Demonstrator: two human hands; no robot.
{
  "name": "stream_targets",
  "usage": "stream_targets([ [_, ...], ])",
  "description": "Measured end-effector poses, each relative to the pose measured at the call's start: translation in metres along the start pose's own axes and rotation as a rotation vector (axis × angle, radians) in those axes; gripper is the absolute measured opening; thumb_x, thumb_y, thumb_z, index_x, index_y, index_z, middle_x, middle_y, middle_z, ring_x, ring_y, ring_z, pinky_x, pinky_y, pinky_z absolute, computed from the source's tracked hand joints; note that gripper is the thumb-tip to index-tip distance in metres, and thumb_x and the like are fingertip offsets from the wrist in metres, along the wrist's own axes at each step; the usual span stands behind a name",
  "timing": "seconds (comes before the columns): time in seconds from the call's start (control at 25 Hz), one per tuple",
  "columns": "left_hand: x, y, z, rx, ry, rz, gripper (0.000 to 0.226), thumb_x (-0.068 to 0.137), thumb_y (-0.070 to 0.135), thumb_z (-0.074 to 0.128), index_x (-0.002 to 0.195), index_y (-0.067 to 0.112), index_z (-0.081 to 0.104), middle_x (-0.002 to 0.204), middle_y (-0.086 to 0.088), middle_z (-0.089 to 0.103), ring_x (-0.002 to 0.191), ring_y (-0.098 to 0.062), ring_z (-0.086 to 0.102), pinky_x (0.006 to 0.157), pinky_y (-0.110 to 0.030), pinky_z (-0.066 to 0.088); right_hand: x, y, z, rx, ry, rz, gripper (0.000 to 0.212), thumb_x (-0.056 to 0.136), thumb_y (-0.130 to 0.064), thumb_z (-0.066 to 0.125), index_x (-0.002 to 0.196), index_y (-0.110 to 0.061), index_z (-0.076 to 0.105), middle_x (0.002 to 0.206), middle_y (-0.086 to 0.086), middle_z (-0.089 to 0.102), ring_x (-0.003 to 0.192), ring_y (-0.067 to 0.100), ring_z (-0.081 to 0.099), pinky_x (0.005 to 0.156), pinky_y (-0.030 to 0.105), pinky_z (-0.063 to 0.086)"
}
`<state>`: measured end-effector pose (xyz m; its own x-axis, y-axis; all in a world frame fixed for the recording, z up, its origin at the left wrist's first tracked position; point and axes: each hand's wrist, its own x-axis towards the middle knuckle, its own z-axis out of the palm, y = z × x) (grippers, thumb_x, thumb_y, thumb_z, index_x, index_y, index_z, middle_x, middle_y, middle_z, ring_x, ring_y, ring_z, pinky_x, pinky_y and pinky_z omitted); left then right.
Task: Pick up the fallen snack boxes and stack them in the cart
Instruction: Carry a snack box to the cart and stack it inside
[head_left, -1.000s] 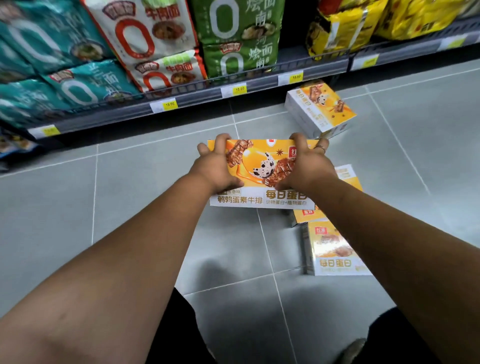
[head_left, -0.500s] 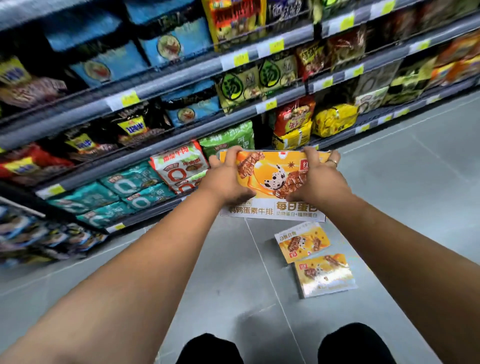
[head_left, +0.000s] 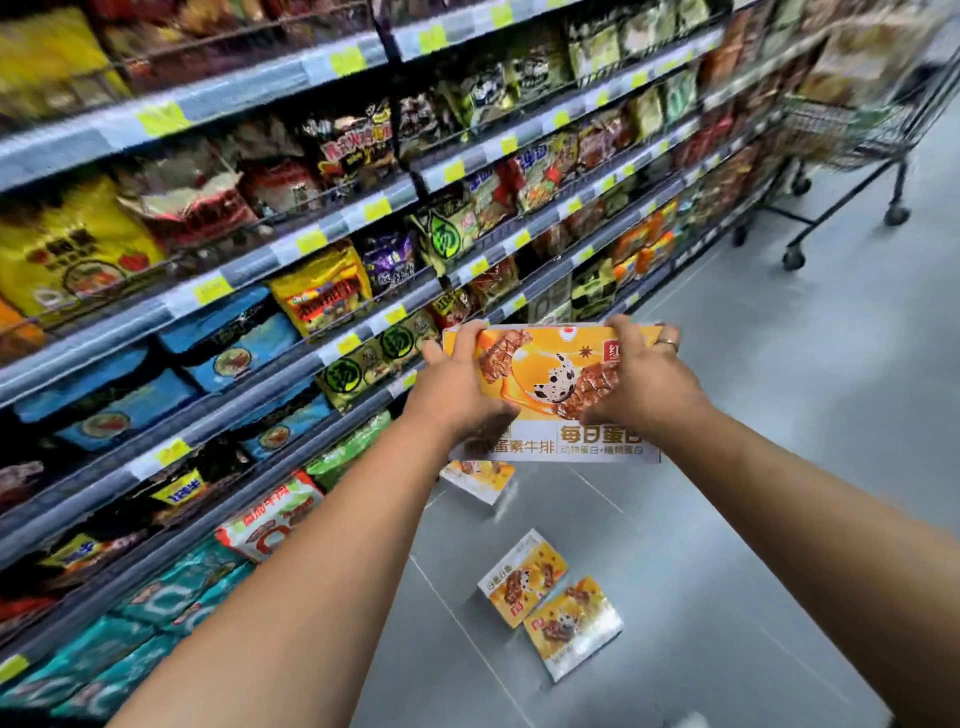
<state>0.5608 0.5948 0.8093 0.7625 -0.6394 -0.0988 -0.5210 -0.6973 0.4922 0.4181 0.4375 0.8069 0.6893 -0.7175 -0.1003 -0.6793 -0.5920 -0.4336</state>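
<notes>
An orange and white snack box (head_left: 550, 384) is held up in front of me, face toward the camera. My left hand (head_left: 460, 387) grips its left end and my right hand (head_left: 641, 379) grips its right end, fingers curled over the top edge. Three more of the same boxes lie on the grey floor below: one (head_left: 480, 480) just under the held box, two side by side (head_left: 522, 577) (head_left: 574, 626) nearer me. A wire shopping cart (head_left: 852, 135) stands far off at the upper right, blurred.
Long shelves (head_left: 291, 249) packed with bagged noodles and snacks run along the left, from my feet to the cart. Grey tiled floor (head_left: 805, 395) stretches along the aisle on the right.
I have risen and turned right with the box in both hands. The view now takes in higher shelves and the cart; the floor boxes sit lower and farther off.
</notes>
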Motion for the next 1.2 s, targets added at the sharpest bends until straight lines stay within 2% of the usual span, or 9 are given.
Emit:
stream_targets([
  [0.12,0.029,0.058,0.01,0.029,0.021,0.061,0.099,0.065,0.048,0.085,0.14,0.043,0.021,0.129,-0.013,0.031,0.099,-0.039,0.059,0.095,-0.045,0.048,0.02,0.038,-0.045,0.013,0.056,0.044,0.111,0.052,-0.039,0.093,0.137,-0.039,0.022,0.136,0.017,0.021,0.094,0.042,0.06,0.091,0.046,0.051],
  [0.28,0.079,0.155,0.029,0.018,0.036,0.153,0.097,0.067,0.05,0.083,0.141,0.043,0.022,0.13,-0.013,0.032,0.098,-0.036,0.06,0.09,-0.039,0.046,0.065,0.1,-0.117,-0.025,0.132,0.079,0.111,0.053,-0.042,0.092,0.138,-0.037,0.022,0.136,0.018,0.022,0.094,0.042,0.061,0.09,0.044,0.05],
  [0.44,0.135,0.235,0.046,-0.051,0.041,0.232,0.097,0.065,0.049,0.085,0.139,0.045,0.023,0.127,-0.011,0.033,0.101,-0.036,0.059,0.093,-0.042,0.049,0.114,0.155,-0.174,-0.027,0.199,0.124,0.109,0.054,-0.043,0.092,0.137,-0.038,0.022,0.14,0.018,0.02,0.096,0.043,0.06,0.093,0.045,0.05],
  [0.64,0.216,0.299,0.068,-0.057,0.025,0.301,0.096,0.064,0.047,0.086,0.138,0.045,0.024,0.127,-0.011,0.033,0.106,-0.036,0.056,0.098,-0.045,0.048,0.186,0.201,-0.208,-0.023,0.247,0.17,0.107,0.054,-0.044,0.091,0.135,-0.041,0.022,0.139,0.017,0.019,0.094,0.04,0.061,0.094,0.046,0.051],
  [0.8,0.305,0.35,0.092,-0.052,0.006,0.371,0.097,0.064,0.047,0.086,0.138,0.045,0.023,0.128,-0.012,0.033,0.106,-0.037,0.056,0.096,-0.045,0.048,0.259,0.235,-0.232,-0.015,0.303,0.232,0.103,0.057,-0.043,0.089,0.136,-0.04,0.023,0.136,0.015,0.021,0.093,0.041,0.061,0.094,0.045,0.05],
  [1.0,0.45,0.421,0.113,-0.077,-0.019,0.451,0.097,0.065,0.048,0.085,0.139,0.044,0.022,0.125,-0.012,0.033,0.101,-0.035,0.057,0.092,-0.042,0.05,0.394,0.271,-0.274,-0.031,0.36,0.276,0.1,0.06,-0.041,0.088,0.136,-0.039,0.024,0.134,0.016,0.022,0.09,0.042,0.061,0.092,0.044,0.051],
  [1.2,0.578,0.49,0.126,-0.075,-0.057,0.507,0.097,0.064,0.046,0.086,0.139,0.043,0.024,0.126,-0.013,0.032,0.1,-0.036,0.058,0.096,-0.045,0.049,0.515,0.303,-0.31,-0.02,0.408,0.339,0.1,0.061,-0.041,0.088,0.139,-0.037,0.025,0.136,0.017,0.023,0.092,0.042,0.06,0.091,0.043,0.048],
])
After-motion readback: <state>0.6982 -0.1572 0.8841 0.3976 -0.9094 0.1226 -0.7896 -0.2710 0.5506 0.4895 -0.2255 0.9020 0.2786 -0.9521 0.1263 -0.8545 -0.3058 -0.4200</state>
